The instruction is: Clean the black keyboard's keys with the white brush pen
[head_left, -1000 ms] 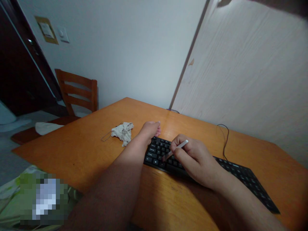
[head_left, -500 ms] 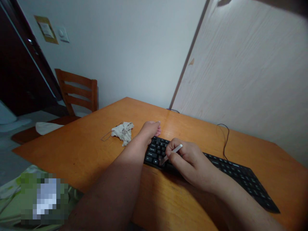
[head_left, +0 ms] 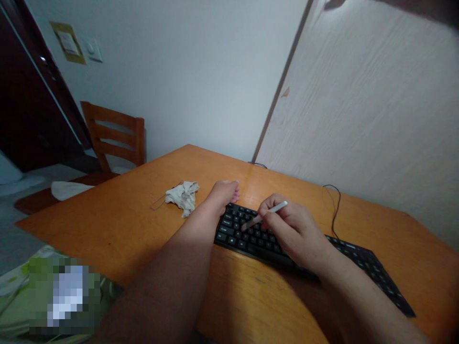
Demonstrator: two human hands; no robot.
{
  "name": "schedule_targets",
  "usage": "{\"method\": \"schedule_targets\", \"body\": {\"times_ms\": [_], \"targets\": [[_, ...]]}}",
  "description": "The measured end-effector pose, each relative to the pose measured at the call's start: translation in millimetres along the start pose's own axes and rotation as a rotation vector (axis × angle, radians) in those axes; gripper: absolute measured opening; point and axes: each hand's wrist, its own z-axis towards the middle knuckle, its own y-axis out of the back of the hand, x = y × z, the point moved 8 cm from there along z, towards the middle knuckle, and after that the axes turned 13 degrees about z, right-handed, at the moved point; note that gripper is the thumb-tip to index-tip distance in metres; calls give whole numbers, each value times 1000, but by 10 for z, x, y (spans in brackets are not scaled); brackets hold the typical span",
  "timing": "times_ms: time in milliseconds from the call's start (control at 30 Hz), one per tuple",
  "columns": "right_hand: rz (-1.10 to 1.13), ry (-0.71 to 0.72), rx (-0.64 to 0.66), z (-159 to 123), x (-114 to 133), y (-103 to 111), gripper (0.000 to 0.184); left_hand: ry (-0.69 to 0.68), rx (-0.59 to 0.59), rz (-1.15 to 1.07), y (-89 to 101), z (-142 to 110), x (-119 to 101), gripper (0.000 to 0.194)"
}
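A black keyboard (head_left: pixel 265 239) lies on the wooden table, slanting from its far left corner down to the right. My right hand (head_left: pixel 290 224) pinches a small brush (head_left: pixel 263 215) with a white handle; its bristle end points down at the left-side letter keys. The middle of the keyboard is partly hidden under that hand. At the keyboard's upper left corner rests my left hand (head_left: pixel 225 191), its fingers curled in. Whatever those fingers hold, if anything, is hidden. A crumpled pale cloth (head_left: pixel 182 196) lies left of my left hand.
The keyboard's thin cable (head_left: pixel 337 210) runs back over the wooden table (head_left: pixel 143 205) toward the wall. Beyond the table's left edge stands a wooden chair (head_left: pixel 114 138). Green patterned fabric (head_left: pixel 21 282) and a blurred-out patch are at the lower left.
My right hand has moved right and slightly away with the brush, so its bristles shift up from the bottom row and more keys show. My left hand has stayed in place.
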Motion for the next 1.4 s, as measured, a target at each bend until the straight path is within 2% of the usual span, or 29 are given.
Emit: {"method": "schedule_targets", "body": {"times_ms": [67,133,433,900,1100,1167,1300,1400], "targets": [[-83,19,-80,27,-58,99,20,0,1,-2,-1,5,3,30],[-126,29,-97,45,-117,120,18,-1,0,-3,0,5,4,29],[-147,-23,4,27,-197,-39,13,-7,-1,-5,7,-17,-9,30],[-180,-18,153,-24,45,-113,16,6,-7,-6,11,-29,-22,31],[-71,-61,219,-55,52,-121,18,1,-18,-1,22,-43,-38,31],[-36,-65,204,-47,56,-100,20,2,-18,0,22,-41,-37,31],[-70,-53,56,-22,62,6,19,4,-14,-2,16,-39,-38,31],[-127,-36,56,-29,70,-25,18,-1,-16,0,18,-45,-48,31]]}}
